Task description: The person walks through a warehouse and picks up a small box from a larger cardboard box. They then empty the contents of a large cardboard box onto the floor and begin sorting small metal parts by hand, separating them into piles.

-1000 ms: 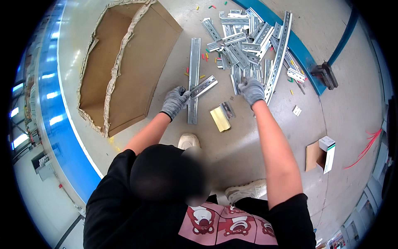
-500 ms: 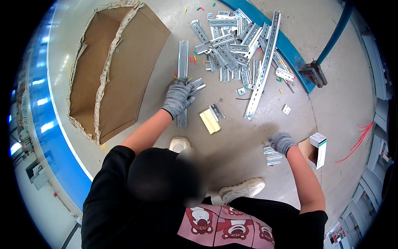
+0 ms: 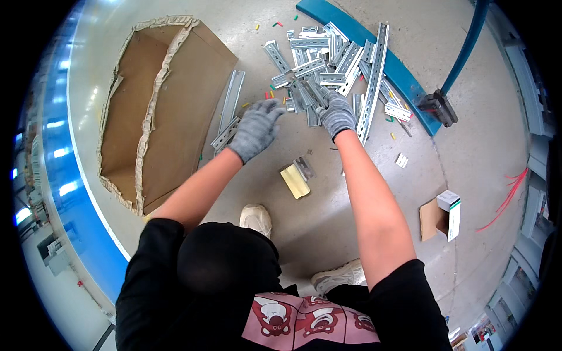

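Note:
My left hand, in a grey glove, hovers left of the pile with fingers stretched and apart, holding nothing I can see. Beside its wrist lies a short slotted metal rail, and beyond that a long plain metal rail along the cardboard box. My gloved right hand reaches into the near edge of the heap of slotted metal rails. Its fingers are curled on a short dark-grey rail; the glove hides part of the grip. A yellow block rests on the floor against a short rail piece.
An open cardboard box stands at left. A long slotted rail leans across the heap's right side, by a blue curved metal beam. At right are a small white carton and red wires. Small coloured sleeves lie scattered.
My right hand has swung from the right floor to the heap; the short rails it was over are gone from there. The long plain rail now lies further left, and my left hand is off it.

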Demonstrator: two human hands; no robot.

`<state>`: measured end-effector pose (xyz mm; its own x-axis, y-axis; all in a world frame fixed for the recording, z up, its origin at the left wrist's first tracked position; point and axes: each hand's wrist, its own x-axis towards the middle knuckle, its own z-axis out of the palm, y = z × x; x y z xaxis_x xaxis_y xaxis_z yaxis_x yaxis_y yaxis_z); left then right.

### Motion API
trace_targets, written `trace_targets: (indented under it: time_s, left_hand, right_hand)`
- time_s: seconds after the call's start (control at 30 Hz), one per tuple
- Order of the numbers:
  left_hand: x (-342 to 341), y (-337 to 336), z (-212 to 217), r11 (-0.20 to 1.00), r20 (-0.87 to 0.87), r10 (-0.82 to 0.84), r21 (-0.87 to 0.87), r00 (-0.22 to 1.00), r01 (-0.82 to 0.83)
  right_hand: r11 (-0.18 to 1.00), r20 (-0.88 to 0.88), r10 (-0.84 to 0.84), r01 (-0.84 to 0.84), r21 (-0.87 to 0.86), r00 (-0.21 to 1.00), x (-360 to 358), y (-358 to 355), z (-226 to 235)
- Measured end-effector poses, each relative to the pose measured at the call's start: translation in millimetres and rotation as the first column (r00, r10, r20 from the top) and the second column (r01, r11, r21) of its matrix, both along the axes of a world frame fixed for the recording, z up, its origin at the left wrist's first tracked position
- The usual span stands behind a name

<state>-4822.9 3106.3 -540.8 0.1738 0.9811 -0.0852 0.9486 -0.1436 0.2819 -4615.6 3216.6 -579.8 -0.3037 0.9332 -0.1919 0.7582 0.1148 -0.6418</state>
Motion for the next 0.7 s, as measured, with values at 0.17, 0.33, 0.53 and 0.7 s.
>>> trace_targets:
  time_s: [0.17, 0.33, 0.53, 0.7]
  left_hand:
    - [22.7, 62.0, -22.8, 0.987, 0.015, -0.160, 0.014, 0.987, 0.159]
    - [18.8, 72.0, -30.9, 0.978, -0.021, -0.144, -0.153, 0.989, 0.140]
    - [-7.7, 31.7, -46.0, 0.999, 0.458, 0.020, 0.027, 0.889, -0.036]
    - [-27.5, 1.6, -12.1, 0.970, 0.027, 0.097, -0.227, 0.995, -0.088]
  right_hand:
    - [0.987, -0.166, -0.109, 0.087, -0.132, 0.980, 45.3, -14.1, -3.8]
    - [0.843, -0.221, -0.111, -0.026, -0.537, 0.969, 142.0, -52.8, 46.0]
    - [0.604, 0.062, 0.424, -0.231, -0.763, 0.903, 277.6, -107.1, 36.8]
    - [0.357, 0.258, 0.849, -0.141, -0.923, 0.461, 280.5, -95.8, 19.5]
